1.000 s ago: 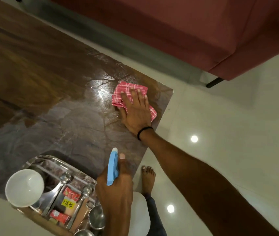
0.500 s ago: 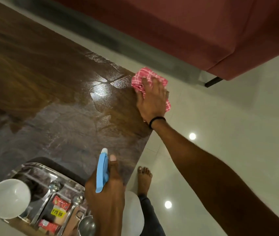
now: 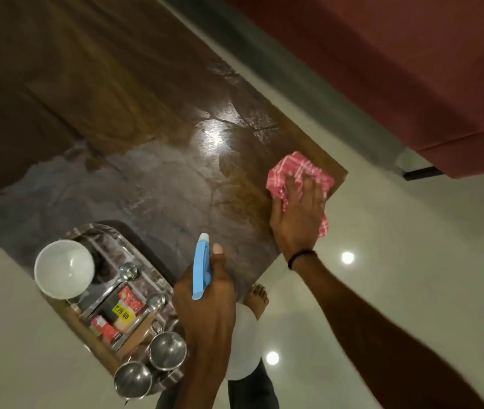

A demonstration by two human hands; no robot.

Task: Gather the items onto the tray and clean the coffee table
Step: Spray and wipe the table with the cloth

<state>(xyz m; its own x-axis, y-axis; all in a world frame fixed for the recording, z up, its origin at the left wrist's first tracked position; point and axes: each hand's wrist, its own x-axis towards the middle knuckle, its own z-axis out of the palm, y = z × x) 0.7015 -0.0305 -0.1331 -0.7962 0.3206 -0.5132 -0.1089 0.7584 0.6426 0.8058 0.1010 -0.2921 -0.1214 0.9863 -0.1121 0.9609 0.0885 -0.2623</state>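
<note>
My right hand presses a red checked cloth flat onto the wet, glossy brown coffee table, close to its right corner. My left hand grips a spray bottle with a blue trigger head above the table's near edge; the bottle's white body shows below the hand. A steel tray at the near left end carries a white bowl, two spoons, red packets and two steel cups.
A dark red sofa stands beyond the table on the right, its black leg near the table's corner. Pale glossy floor tiles surround the table. My bare foot stands on the floor by the table's near edge.
My right hand slid the cloth from the table's middle to the far edge and now back toward the near right corner. My left hand kept holding the bottle.
</note>
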